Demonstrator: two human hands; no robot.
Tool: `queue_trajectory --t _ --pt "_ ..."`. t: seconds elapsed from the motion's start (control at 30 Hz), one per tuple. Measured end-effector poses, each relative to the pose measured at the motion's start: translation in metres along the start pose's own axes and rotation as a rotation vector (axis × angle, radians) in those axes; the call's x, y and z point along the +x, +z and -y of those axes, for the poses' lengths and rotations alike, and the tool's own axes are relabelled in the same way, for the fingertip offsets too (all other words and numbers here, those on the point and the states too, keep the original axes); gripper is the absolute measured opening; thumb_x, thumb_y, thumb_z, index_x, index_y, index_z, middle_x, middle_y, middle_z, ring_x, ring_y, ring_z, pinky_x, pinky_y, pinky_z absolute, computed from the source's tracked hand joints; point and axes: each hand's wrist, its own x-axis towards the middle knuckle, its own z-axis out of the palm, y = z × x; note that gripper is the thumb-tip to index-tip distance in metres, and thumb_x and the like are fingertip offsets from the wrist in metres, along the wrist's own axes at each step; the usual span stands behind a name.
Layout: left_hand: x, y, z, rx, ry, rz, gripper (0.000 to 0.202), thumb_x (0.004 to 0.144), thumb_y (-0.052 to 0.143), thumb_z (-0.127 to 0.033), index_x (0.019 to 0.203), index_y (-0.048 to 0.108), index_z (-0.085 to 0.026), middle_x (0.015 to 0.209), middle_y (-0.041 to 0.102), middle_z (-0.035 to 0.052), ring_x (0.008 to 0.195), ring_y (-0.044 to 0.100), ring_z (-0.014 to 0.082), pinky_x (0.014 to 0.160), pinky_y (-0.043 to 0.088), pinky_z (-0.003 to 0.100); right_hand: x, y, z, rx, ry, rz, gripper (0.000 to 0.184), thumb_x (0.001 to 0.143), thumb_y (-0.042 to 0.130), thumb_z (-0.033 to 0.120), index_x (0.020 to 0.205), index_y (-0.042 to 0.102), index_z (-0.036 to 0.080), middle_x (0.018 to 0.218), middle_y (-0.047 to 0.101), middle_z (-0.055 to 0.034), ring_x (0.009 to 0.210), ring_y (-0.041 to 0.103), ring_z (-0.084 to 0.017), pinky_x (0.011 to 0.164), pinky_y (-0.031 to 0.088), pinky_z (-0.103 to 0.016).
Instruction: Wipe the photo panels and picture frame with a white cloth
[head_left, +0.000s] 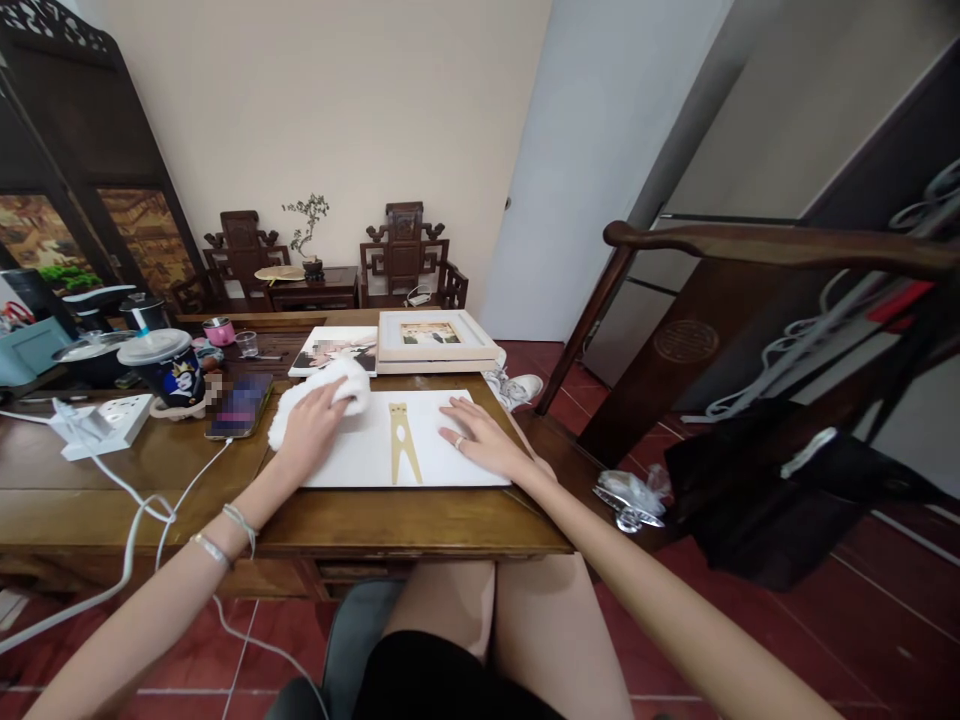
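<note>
Head cam: L hand [313,425] curled round cloth [321,375], R hand [481,440] spread nr board [360,462] R edge, gap btwn.

From the person's head, close over the shiny brown wooden tabletop [435,518] beneath the fingers [461,413], the wide view faces forward and down: two bare thighs [544,620] lie nearer than the fingers, and the plain cream-coloured wall [337,100] stands well beyond them.

Wooden table [435,518] under white panel [364,440], phone [244,405], power strip [112,422]
</note>
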Motion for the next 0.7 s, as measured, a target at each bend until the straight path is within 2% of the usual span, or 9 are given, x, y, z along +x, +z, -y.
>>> queue_trajectory --t 0.07,0.1,0.2,0.27,0.37,0.5,0.7 --pt "0.008 0.006 0.015 -0.048 0.063 -0.038 0.038 0.085 0.038 -0.001 0.108 0.066 -0.012 0.152 0.038 0.0139 0.133 0.045 0.0299 0.106 0.043 0.045 0.0 0.0 0.001 -0.014 0.007 0.0 0.048 0.091 0.052 0.044 0.132 0.057 0.02 0.152 0.042 -0.0125 0.146 0.027 -0.026 0.118 0.022 -0.048" --pt "0.01 0.01 0.021 -0.077 0.113 -0.021 0.04 0.085 0.037 0.001 0.108 0.066 -0.012 0.154 0.034 0.0131 0.139 0.038 0.0289 0.11 0.038 0.046 0.0 0.0 0.002 -0.019 0.012 0.001 0.049 0.091 0.052 0.044 0.133 0.057 0.019 0.152 0.041 -0.0134 0.146 0.027 -0.026 0.118 0.022 -0.047" --pt "0.013 0.023 0.032 -0.151 0.212 0.12 0.045 0.082 0.034 0.003 0.111 0.065 -0.013 0.156 0.031 0.0125 0.144 0.028 0.0269 0.115 0.03 0.048 0.0 0.0 0.003 -0.014 0.018 0.002 0.051 0.091 0.051 0.045 0.133 0.057 0.016 0.152 0.041 -0.0152 0.146 0.026 -0.026 0.119 0.021 -0.045" --pt "0.015 0.029 0.033 -0.18 0.175 0.206 0.045 0.084 0.035 0.0 0.117 0.063 -0.014 0.154 0.036 0.0133 0.144 0.03 0.0271 0.114 0.031 0.05 0.0 0.0 0.003 -0.003 0.017 -0.002 0.051 0.09 0.053 0.046 0.132 0.058 0.017 0.152 0.04 -0.0145 0.146 0.027 -0.026 0.119 0.021 -0.045" --pt "0.019 0.034 0.029 -0.195 0.103 0.269 0.039 0.09 0.04 -0.011 0.122 0.061 -0.016 0.152 0.039 0.0139 0.143 0.031 0.0291 0.112 0.029 0.056 -0.001 0.0 0.002 0.011 0.014 -0.011 0.051 0.09 0.054 0.046 0.132 0.058 0.017 0.152 0.041 -0.015 0.145 0.028 -0.026 0.119 0.021 -0.046" --pt "0.022 0.036 0.021 -0.154 0.072 0.265 0.035 0.091 0.041 -0.015 0.12 0.063 -0.016 0.152 0.038 0.0126 0.143 0.03 0.0305 0.112 0.027 0.058 -0.001 0.0 0.003 0.049 0.027 -0.027 0.049 0.088 0.057 0.045 0.13 0.06 0.019 0.151 0.042 -0.014 0.145 0.028 -0.027 0.119 0.021 -0.048" --pt "0.016 0.031 0.01 -0.088 0.119 0.254 0.034 0.092 0.041 -0.014 0.117 0.065 -0.016 0.15 0.042 0.0118 0.14 0.036 0.0319 0.109 0.034 0.054 -0.002 -0.002 0.007 0.025 0.039 -0.01 0.048 0.09 0.055 0.042 0.131 0.059 0.018 0.152 0.041 -0.0139 0.145 0.028 -0.026 0.119 0.021 -0.046"
